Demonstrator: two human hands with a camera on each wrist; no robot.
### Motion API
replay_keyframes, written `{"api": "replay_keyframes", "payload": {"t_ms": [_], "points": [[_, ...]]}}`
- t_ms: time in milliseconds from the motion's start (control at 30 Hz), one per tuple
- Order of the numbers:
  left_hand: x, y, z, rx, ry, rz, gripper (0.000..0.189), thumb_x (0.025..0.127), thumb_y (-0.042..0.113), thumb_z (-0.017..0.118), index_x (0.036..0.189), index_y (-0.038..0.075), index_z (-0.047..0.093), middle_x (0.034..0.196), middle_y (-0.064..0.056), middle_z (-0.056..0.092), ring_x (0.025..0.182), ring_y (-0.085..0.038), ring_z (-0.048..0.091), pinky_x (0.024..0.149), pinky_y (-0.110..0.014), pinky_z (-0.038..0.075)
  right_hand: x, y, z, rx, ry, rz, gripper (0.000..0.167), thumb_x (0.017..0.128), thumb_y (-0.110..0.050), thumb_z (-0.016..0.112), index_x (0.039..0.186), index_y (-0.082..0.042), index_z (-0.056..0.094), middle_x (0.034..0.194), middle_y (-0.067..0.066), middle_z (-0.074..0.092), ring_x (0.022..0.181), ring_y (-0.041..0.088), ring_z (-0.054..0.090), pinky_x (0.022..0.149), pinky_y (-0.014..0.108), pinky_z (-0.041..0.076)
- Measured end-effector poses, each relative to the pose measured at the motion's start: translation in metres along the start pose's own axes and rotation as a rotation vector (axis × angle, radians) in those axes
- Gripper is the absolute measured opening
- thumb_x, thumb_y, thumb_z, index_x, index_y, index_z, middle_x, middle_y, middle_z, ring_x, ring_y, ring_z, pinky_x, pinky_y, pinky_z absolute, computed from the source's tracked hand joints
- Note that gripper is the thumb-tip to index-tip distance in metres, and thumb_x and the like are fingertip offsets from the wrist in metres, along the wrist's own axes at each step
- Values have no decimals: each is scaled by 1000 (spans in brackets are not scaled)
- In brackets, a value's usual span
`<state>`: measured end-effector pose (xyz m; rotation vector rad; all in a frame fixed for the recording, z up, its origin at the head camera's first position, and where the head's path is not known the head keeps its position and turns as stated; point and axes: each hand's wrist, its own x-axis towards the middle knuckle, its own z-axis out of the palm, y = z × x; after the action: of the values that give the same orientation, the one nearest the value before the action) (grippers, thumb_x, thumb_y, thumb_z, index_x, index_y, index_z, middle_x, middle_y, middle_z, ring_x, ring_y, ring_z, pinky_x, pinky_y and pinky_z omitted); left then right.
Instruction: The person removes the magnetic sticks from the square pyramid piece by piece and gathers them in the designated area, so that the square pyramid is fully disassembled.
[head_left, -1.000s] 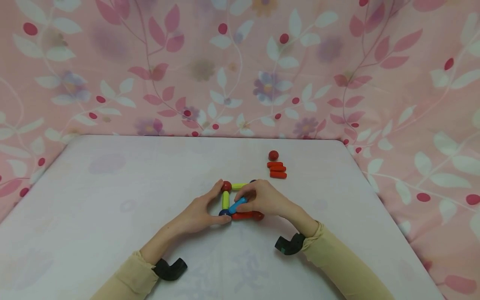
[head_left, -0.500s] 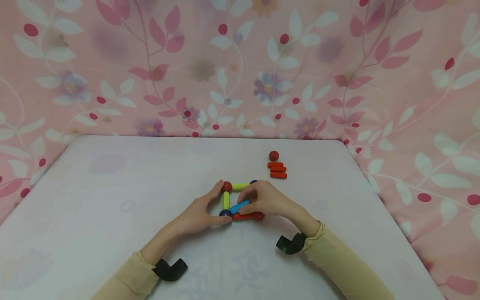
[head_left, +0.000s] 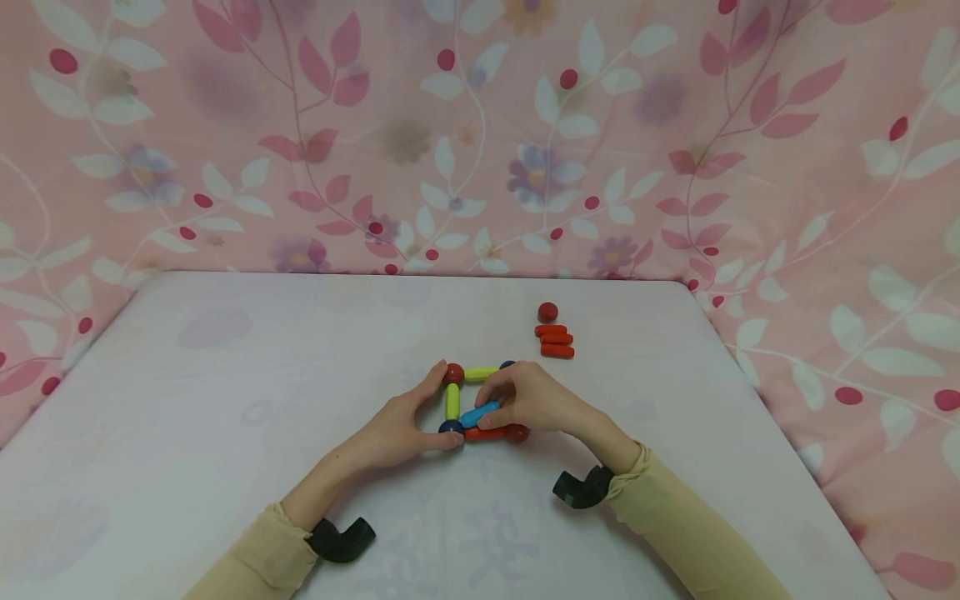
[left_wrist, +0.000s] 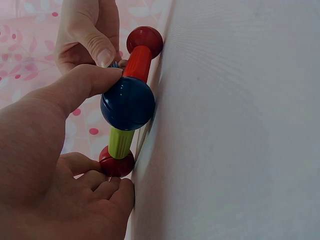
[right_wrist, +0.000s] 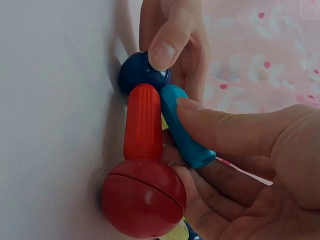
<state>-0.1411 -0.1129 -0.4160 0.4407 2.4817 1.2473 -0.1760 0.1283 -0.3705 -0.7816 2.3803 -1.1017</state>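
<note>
A square frame of magnetic balls and sticks lies on the table. My left hand (head_left: 390, 429) spans its left side, thumb on the navy ball (left_wrist: 129, 105) at the near corner and fingers at the far red ball (head_left: 454, 374). A yellow-green stick (head_left: 452, 402) joins those two balls. Between thumb and fingers, my right hand (head_left: 536, 396) pinches a blue stick (right_wrist: 182, 127), one end touching the navy ball. Beside it, a red stick (right_wrist: 142, 122) runs from that ball to another red ball (right_wrist: 145, 197). My right hand partly hides the frame's right side.
Beyond the frame lie a loose red ball (head_left: 548, 312) and several red sticks (head_left: 557, 339) in a stack. Another yellow-green stick (head_left: 480, 374) forms the far side, ending at a half-hidden navy ball (head_left: 507, 364). A floral curtain (head_left: 480, 150) hangs behind the white table (head_left: 225, 375).
The blue stick has swung from a steeper slant to a flatter one, closer to the red stick, as my right hand shifted slightly right. My left hand has stayed put.
</note>
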Motion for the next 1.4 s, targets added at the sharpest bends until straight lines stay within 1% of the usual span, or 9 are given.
{"api": "replay_keyframes", "payload": {"t_ms": [333,700,833,933,1067,1133,1267,1400], "points": [[0,0,0,-12,-3,-7,102,83,49,78,161,30,15,167,5,20,154,-27,18,118,-60,27,-1,0,-1,-12,-7,-1,15,83,-16,82,96,-11,76,87,-3,71,79,11,65,76,26,56],[0,0,0,-5,-4,7,103,83,48,78,162,28,15,167,4,20,154,-26,18,118,-59,27,-1,1,0,-15,-7,3,15,83,-16,82,96,-12,76,87,-3,70,80,12,64,76,26,56],[0,-1,0,-4,-6,7,103,83,49,78,162,28,15,167,4,19,154,-26,18,118,-59,27,-2,3,-2,-43,-1,5,14,84,-19,81,96,-14,76,89,-4,70,82,11,64,77,27,55],[0,-1,0,-7,-7,5,103,83,49,78,161,29,14,167,4,19,154,-27,18,118,-59,27,-3,4,-7,-65,30,16,15,84,-24,82,96,-17,76,90,-6,70,83,11,64,78,28,56],[-1,0,0,-4,-5,-1,103,83,48,78,161,29,14,167,4,20,154,-27,18,117,-59,28,-7,8,-15,-62,93,44,18,81,-29,84,95,-21,76,91,-7,71,84,13,65,78,32,56],[-1,0,0,0,-5,-3,103,83,48,78,161,29,14,167,4,20,154,-28,18,117,-60,29,-10,11,-19,-66,130,46,19,81,-29,84,95,-19,77,91,-6,71,84,14,65,78,32,56],[0,1,0,8,-2,-10,104,82,48,78,162,29,15,167,3,20,154,-28,18,116,-60,30,-17,19,-27,-74,210,56,19,82,-26,84,98,-16,77,95,-3,72,87,14,66,82,31,56],[0,1,1,8,-2,-8,103,82,47,78,161,29,15,167,3,21,154,-27,18,117,-58,30,-23,30,-32,-37,288,87,19,83,-24,83,100,-16,77,95,-2,73,88,16,68,84,33,57]]}}
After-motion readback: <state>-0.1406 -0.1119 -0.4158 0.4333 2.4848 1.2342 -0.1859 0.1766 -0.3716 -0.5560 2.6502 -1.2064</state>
